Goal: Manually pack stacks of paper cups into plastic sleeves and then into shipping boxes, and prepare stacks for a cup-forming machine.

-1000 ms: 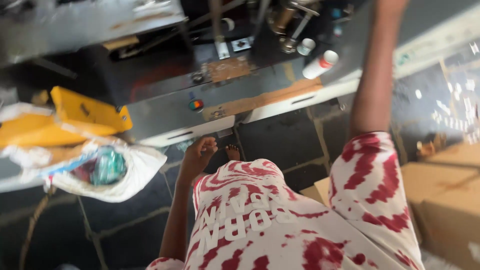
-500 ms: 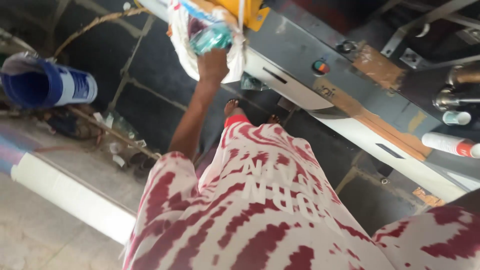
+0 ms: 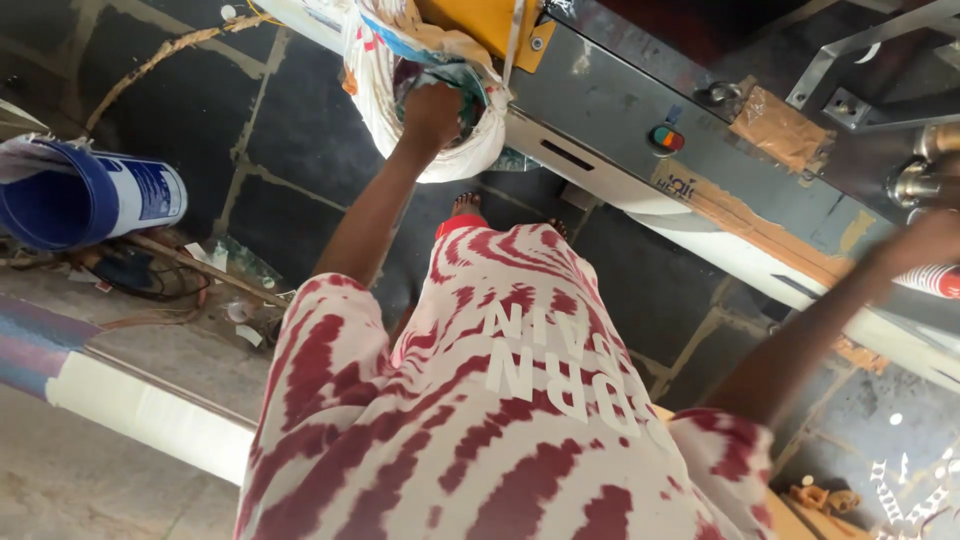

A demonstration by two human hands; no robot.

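Observation:
My left hand reaches up into the mouth of a white plastic bag that hangs at the edge of a grey metal machine. Its fingers curl into the bag around greenish contents and are partly hidden. My right hand is stretched out to the right over the machine. It is blurred, close to a white cylinder with a red band, and its fingers cannot be made out. My red and white patterned shirt fills the lower middle.
A blue and white bucket lies on its side at the left among cables and debris. A yellow part sits above the bag. The machine's front carries a red-green switch and brown tape. The floor is dark stone tile.
My view has swung left and down. My left hand has risen from beside my body into the white bag. My right arm has dropped from high overhead to stretch out to the right.

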